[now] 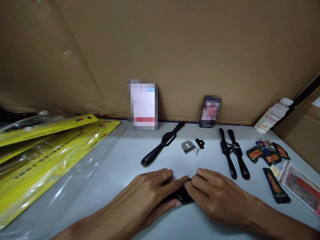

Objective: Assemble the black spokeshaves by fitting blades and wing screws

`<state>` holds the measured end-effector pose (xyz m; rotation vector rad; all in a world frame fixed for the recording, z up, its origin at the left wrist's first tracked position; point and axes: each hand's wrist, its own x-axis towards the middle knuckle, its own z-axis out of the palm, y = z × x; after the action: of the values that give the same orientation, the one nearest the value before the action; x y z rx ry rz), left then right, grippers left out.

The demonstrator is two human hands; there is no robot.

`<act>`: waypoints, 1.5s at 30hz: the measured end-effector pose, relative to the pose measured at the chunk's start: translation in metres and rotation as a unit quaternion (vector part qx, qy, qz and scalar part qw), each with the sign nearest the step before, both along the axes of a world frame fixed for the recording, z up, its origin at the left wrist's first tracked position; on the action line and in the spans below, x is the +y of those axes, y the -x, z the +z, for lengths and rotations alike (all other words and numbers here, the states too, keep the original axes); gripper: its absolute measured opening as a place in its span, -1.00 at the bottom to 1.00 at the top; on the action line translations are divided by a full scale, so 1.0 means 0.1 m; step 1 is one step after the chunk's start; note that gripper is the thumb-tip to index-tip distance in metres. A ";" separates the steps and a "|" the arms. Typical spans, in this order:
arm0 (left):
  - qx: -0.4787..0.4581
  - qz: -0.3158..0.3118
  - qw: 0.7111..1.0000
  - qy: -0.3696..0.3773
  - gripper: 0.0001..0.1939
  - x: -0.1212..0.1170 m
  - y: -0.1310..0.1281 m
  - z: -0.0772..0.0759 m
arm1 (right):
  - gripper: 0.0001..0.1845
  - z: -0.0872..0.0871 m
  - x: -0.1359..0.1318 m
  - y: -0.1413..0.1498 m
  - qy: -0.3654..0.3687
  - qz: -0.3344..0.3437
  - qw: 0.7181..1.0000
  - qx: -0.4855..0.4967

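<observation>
Both of my hands are on a glossy black spokeshave (184,195) low over the table, most of it hidden by my fingers. My left hand (156,188) grips its left part, with the index finger stretched along the top and the thumb at the near side. Curled fingers of my right hand (212,191) close around the right part. Beyond them lies a black spokeshave frame (163,146) with an open slot. Near it are a grey metal blade (187,146), a small silver thumbscrew (196,151) and a black cap piece (200,143). Two spokeshaves (234,151) with fittings lie further right.
Yellow-printed plastic packages (62,160) cover the left side. A blurred white card (143,106) and a blurred phone-like object (210,111) lean on the cardboard wall (175,50). At right are a milky bottle (272,116), keys (266,145), dark sachets (276,186) and a red-white packet (302,186).
</observation>
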<state>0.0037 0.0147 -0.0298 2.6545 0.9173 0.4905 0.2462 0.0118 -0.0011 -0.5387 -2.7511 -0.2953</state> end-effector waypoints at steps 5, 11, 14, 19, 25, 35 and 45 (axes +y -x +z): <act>0.011 -0.002 1.000 0.005 -0.68 0.01 0.00 0.00 | -0.68 -0.01 0.01 0.00 -0.002 0.007 1.000 0.013; 0.018 -0.005 1.000 0.000 -0.66 0.02 -0.01 0.02 | -0.68 0.00 0.04 0.00 -0.012 0.015 1.000 0.007; 0.025 -0.005 1.000 0.002 -0.67 0.02 0.00 0.02 | -0.67 0.00 0.05 -0.01 -0.009 0.019 1.000 0.006; 0.021 -0.007 1.000 -0.008 -0.65 0.02 0.00 0.01 | -0.69 -0.01 0.08 -0.01 -0.002 0.029 1.000 0.006; 0.013 -0.014 0.999 -0.033 -0.54 0.05 0.01 0.01 | -0.59 0.04 0.11 -0.02 0.024 0.047 0.998 0.029; 0.021 -0.012 1.000 0.006 -0.60 0.06 0.01 0.10 | -0.58 0.12 0.15 -0.05 0.122 0.030 0.992 0.010; 0.040 0.005 0.999 -0.026 -0.67 0.03 -0.01 0.08 | -0.75 0.02 0.08 -0.06 0.122 -0.063 0.985 0.107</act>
<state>0.0048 0.0174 -0.0214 2.7347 0.9545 0.4200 0.2519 0.0199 0.0009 -0.7619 -2.5622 0.0712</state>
